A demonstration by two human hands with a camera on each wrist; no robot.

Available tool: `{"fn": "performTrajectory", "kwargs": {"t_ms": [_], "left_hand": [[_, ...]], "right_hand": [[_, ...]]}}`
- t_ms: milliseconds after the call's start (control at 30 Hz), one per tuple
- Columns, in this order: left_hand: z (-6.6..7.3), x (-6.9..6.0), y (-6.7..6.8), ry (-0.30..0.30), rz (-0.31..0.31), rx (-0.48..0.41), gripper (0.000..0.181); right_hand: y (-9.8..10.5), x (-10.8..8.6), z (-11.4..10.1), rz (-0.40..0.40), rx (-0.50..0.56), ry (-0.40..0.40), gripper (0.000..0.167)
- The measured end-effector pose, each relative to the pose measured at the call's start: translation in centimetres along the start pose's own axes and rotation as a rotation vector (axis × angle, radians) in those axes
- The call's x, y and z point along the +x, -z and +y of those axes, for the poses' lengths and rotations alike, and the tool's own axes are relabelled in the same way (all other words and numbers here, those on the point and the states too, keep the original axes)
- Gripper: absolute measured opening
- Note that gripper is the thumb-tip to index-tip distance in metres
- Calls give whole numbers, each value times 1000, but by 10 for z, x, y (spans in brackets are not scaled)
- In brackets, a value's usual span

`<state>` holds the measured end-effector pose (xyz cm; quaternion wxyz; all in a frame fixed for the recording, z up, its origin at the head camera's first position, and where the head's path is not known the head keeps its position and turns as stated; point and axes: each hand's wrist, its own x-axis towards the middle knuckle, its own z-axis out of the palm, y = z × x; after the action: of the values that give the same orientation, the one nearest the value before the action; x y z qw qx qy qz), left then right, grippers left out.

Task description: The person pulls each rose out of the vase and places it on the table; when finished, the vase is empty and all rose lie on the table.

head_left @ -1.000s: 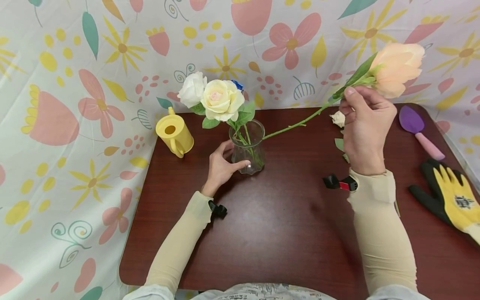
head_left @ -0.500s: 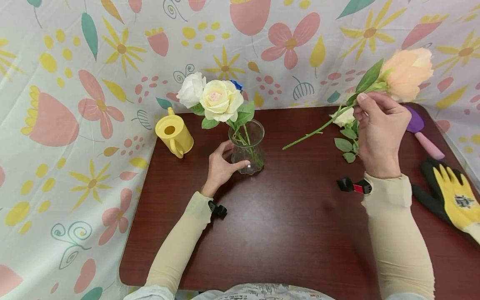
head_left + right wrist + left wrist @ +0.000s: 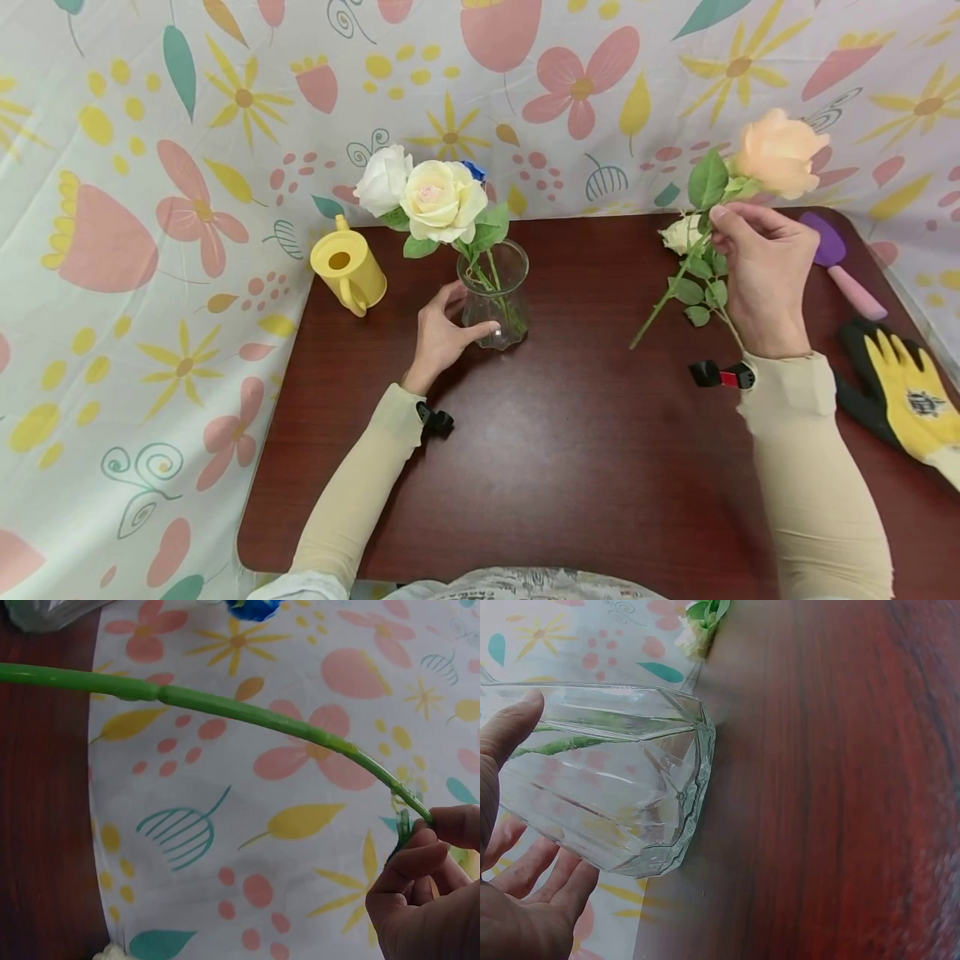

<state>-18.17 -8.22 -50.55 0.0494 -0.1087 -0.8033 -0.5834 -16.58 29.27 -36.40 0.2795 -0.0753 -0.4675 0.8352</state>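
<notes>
My left hand holds a clear glass vase low on its side, thumb in front and fingers round the back. In the left wrist view the faceted glass wall lies between thumb and fingers, with green stems inside. A white rose, a cream rose and part of a blue flower rise from the vase. Over the right side of the table, my right hand pinches a peach rose just under its bloom. Its bare green stem slants down to the left, apart from the vase.
Behind the right hand lies a cream rose with leaves on the dark red table. A purple trowel with a pink handle and a yellow-black glove are at the right. A yellow watering can stands left of the vase.
My right hand has carried the peach rose rightward, away from the vase, and its stem has swung steeper, pointing down. The left hand and vase stay put.
</notes>
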Motion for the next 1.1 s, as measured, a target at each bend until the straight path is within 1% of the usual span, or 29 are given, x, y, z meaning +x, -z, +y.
{"fn": "performTrajectory", "kwargs": {"t_ms": [167, 367, 433, 500, 600, 667, 733, 767, 867, 1033, 1100], "left_hand": [[0, 0, 0, -5, 1, 4, 80], [-1, 0, 0, -9, 1, 4, 80], [-1, 0, 0, -11, 1, 5, 79], [-1, 1, 0, -14, 2, 8, 79], [-1, 1, 0, -22, 3, 15, 79], [-1, 1, 0, -25, 4, 17, 79], [-1, 1, 0, -25, 6, 16, 79], [-1, 1, 0, -26, 6, 15, 78], [-1, 1, 0, -23, 6, 9, 79], [-1, 1, 0, -26, 3, 7, 79], [-1, 1, 0, -27, 4, 6, 79]], "right_hand": [[12, 8, 5, -26, -144, -37, 7], [23, 17, 8, -44, -279, -114, 4], [27, 19, 8, -53, -349, -143, 5], [31, 21, 8, -68, -457, -174, 8], [37, 24, 9, -111, -677, -219, 14], [40, 27, 12, -145, -811, -233, 17], [43, 29, 15, -174, -908, -239, 21], [44, 31, 17, -187, -942, -242, 23], [47, 35, 23, -212, -989, -259, 28], [57, 44, 34, -230, -1094, -331, 37], [63, 48, 39, -237, -1160, -353, 36]]}}
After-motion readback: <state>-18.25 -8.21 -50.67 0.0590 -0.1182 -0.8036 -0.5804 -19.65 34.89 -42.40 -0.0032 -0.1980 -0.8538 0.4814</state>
